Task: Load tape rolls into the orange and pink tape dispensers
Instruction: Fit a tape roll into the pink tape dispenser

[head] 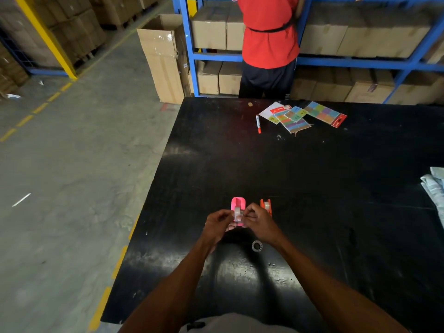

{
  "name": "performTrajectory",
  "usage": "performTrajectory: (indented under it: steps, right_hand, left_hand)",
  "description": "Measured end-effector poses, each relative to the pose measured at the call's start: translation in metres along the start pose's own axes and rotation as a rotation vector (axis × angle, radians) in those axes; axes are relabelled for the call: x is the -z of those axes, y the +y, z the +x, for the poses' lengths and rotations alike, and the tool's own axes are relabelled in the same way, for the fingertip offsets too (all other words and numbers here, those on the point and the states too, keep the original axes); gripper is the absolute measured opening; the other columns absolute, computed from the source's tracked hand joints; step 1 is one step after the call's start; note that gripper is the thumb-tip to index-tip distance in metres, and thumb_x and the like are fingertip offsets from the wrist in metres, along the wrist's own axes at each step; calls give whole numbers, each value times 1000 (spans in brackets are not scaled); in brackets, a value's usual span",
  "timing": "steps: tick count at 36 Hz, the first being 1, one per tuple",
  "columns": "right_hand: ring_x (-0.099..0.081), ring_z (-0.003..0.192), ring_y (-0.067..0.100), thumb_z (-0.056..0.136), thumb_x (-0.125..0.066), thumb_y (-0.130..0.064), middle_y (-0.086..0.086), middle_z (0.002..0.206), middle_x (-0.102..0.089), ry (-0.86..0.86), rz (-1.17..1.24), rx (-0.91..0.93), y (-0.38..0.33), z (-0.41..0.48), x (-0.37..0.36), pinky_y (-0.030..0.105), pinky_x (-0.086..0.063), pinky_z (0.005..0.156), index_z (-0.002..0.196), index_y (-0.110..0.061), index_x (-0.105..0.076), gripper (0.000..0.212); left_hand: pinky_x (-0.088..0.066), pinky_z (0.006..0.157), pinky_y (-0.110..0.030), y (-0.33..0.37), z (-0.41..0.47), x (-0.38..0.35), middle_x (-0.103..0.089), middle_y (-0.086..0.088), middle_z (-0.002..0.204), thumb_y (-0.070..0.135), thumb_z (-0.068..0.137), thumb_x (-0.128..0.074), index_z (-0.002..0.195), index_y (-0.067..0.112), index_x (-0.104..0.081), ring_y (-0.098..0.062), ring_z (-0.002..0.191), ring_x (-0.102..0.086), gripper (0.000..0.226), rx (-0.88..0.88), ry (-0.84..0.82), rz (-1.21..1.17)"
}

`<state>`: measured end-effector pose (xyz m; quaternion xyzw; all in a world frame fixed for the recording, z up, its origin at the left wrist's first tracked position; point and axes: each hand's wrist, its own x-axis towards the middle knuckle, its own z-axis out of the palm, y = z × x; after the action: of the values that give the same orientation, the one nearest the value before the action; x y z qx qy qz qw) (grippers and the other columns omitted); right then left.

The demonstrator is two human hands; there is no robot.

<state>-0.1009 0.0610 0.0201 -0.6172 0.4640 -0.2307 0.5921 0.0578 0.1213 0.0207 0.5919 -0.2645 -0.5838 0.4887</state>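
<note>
A pink tape dispenser (237, 204) stands on the black table (312, 176), its near end hidden behind my fingers. A clear tape roll (237, 213) sits upright in its slot. My left hand (217, 223) and my right hand (259, 221) both pinch this roll from either side. Just right of the pink one stands the orange tape dispenser (266, 205), which holds a clear roll; my right hand partly covers it. A small round ring-shaped part (256, 245) lies flat on the table below my right wrist.
Coloured sticker sheets (298, 116) and a red-capped marker (258, 123) lie at the table's far side. A person in a red shirt (269, 32) stands at blue shelving (360, 62) full of cartons. Grey cloth (434, 188) lies at the right edge. The table's left edge drops to concrete floor.
</note>
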Motion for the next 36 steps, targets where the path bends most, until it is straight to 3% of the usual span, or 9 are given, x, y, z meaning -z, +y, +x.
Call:
performTrajectory:
  steps: [6,15,22,27,29,32,36]
  right_hand:
    - [-74,99,22,85,-79,-18,13,103,-75,-8,18,-8,1,0,1,46,-60,92,90,-13,-61,19]
    - [-74,102,20,83,-80,-12,10,106,-74,9,44,-12,2,0,4,38,-61,86,96,-15,-53,30]
    - [-69,112,18,84,-80,-16,6,123,-68,-63,-35,-31,5,7,12,42,-62,88,128,-21,-49,54]
    - [-67,113,23,89,-73,-11,12,132,-59,-81,-243,-23,4,26,19,44,-57,98,133,-9,-54,49]
    - [-67,112,25,86,-76,-15,14,133,-55,-84,-328,-14,8,36,23,38,-57,97,134,-9,-55,52]
    - [-67,110,26,87,-75,-10,16,129,-54,-115,-409,-6,10,52,26,19,-56,87,131,-7,-57,47]
    - [-64,108,26,87,-76,-16,12,122,-57,-152,-509,6,8,69,26,40,-55,95,128,-8,-60,45]
  left_hand:
    - [-57,67,-19,3,0,-1,-74,-10,89,7,91,-65,93,13,-72,-12,73,-72,9,0,16,-12]
    - [-58,66,-19,0,5,-1,-72,-14,87,3,91,-63,104,1,-67,-10,67,-71,13,37,14,30]
    - [-56,61,-16,-1,10,-2,-70,-10,83,1,92,-61,108,-3,-64,-6,61,-71,17,64,22,74]
    - [-56,64,-17,-5,16,5,-69,-5,79,1,93,-57,106,-1,-65,-5,60,-67,15,98,61,200]
    - [-53,61,-16,-6,21,8,-67,-3,77,0,92,-57,102,1,-65,-7,60,-65,14,118,75,241]
    - [-48,52,-13,-6,30,12,-65,-1,74,0,90,-59,94,7,-64,-6,55,-60,9,126,88,288]
    - [-48,52,-16,-10,46,22,-65,-2,73,1,88,-63,87,15,-63,-4,52,-60,14,128,73,352]
